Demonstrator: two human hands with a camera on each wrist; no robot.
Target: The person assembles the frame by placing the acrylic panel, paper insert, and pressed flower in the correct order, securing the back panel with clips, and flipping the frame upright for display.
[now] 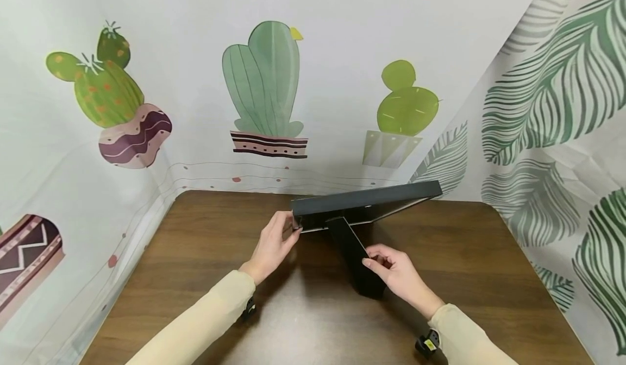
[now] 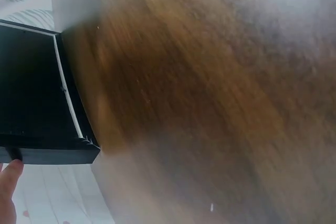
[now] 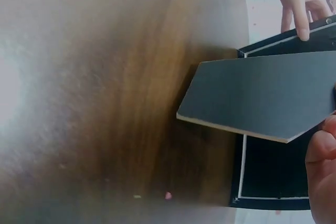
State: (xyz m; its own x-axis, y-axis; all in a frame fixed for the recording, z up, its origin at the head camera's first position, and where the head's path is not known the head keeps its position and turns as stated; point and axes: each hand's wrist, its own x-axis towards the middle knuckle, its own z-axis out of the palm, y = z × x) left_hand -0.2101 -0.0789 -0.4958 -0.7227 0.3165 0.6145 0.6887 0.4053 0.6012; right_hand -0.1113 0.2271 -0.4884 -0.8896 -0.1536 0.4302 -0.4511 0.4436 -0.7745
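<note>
A black picture frame (image 1: 367, 197) stands tilted on the table, its dark back towards me. From that back a flat black easel leg (image 1: 353, 256) sticks out; in the right wrist view the leg (image 3: 257, 95) shows a pale cut edge and an angled end. My left hand (image 1: 271, 248) grips the frame's left side, a finger lying over the rim in the right wrist view. Thumb and fingers of my right hand (image 1: 397, 274) pinch the leg's right edge. The front of the frame is hidden.
The brown wood-grain table (image 1: 205, 256) spreads around the frame. A white wall cloth (image 1: 337, 82) printed with cacti hangs behind it, and leaf-print cloth (image 1: 552, 115) is at the right. A dark wrist device (image 1: 427, 344) sits by the right sleeve.
</note>
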